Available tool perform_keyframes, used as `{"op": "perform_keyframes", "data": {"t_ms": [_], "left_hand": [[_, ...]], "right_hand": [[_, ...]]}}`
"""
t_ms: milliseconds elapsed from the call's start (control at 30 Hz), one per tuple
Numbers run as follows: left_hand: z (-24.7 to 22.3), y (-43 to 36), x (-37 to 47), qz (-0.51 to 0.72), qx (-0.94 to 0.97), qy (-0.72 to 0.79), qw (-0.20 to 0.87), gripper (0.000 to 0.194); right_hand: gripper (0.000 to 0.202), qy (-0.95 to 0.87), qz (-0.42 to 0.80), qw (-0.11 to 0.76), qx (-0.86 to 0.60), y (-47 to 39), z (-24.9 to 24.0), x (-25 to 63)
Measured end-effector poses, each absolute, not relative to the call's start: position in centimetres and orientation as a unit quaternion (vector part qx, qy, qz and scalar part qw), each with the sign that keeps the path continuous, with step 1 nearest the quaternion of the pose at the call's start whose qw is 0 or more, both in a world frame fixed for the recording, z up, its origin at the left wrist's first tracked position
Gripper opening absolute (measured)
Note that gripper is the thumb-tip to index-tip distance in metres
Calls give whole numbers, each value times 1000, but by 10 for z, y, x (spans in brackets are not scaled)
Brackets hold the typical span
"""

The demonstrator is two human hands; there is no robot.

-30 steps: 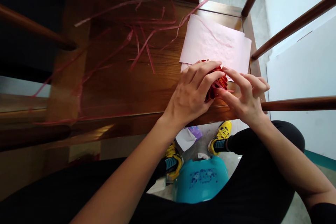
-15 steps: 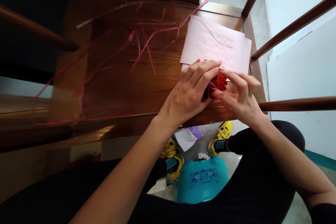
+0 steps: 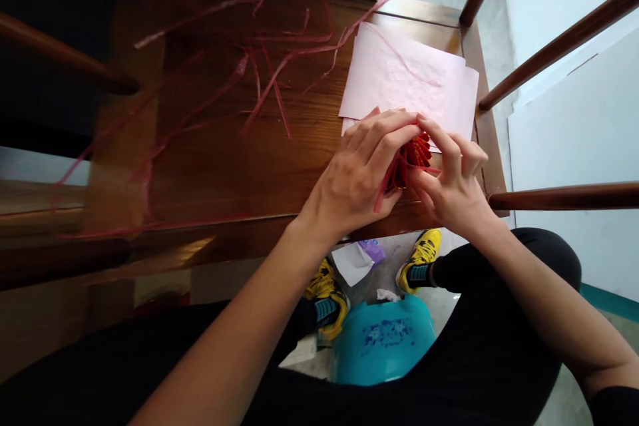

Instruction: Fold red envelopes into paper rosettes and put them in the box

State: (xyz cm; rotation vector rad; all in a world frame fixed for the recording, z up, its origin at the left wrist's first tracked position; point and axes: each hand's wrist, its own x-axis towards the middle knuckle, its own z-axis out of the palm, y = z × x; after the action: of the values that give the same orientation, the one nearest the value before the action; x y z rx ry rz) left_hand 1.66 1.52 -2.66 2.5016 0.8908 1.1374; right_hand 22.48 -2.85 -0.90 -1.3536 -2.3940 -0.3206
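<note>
1. Both hands close on a red pleated paper piece (image 3: 417, 154): the left hand (image 3: 357, 176) wraps it from the left with fingers curled over its top, and the right hand (image 3: 452, 176) pinches it from the right with fingertips bent onto the folds.
2. Only part of the red folds shows between the two hands; the rest is hidden under the fingers.
3. It sits at the near right edge of the wooden table (image 3: 224, 160), just at the near edge of a stack of pale pink paper sheets (image 3: 409, 76).
4. Thin pink paper strips (image 3: 269, 73) lie scattered over the table to the left and far side, well apart from the hands.
5. Below the table edge, near the person's yellow shoes (image 3: 422, 256), stands a teal plastic stool (image 3: 382, 339), with paper scraps (image 3: 357, 261) on the floor.
</note>
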Motion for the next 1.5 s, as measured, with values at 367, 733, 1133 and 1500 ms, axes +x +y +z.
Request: {"op": "perform_keyframes", "data": {"t_ms": [367, 733, 1133, 1500], "left_hand": [[-35, 8, 18, 390, 839, 370, 84, 69], [-21, 16, 11, 380, 860, 314, 131, 66], [-31, 13, 16, 379, 848, 356, 98, 67], [-20, 17, 10, 367, 844, 361, 153, 58]], "right_hand": [[15, -860, -120, 177, -464, -30, -8, 218], [18, -847, -181, 200, -458, -29, -8, 236], [22, -841, -166, 143, -494, -27, -10, 213], [25, -836, -76, 208, -502, -28, -9, 232]]}}
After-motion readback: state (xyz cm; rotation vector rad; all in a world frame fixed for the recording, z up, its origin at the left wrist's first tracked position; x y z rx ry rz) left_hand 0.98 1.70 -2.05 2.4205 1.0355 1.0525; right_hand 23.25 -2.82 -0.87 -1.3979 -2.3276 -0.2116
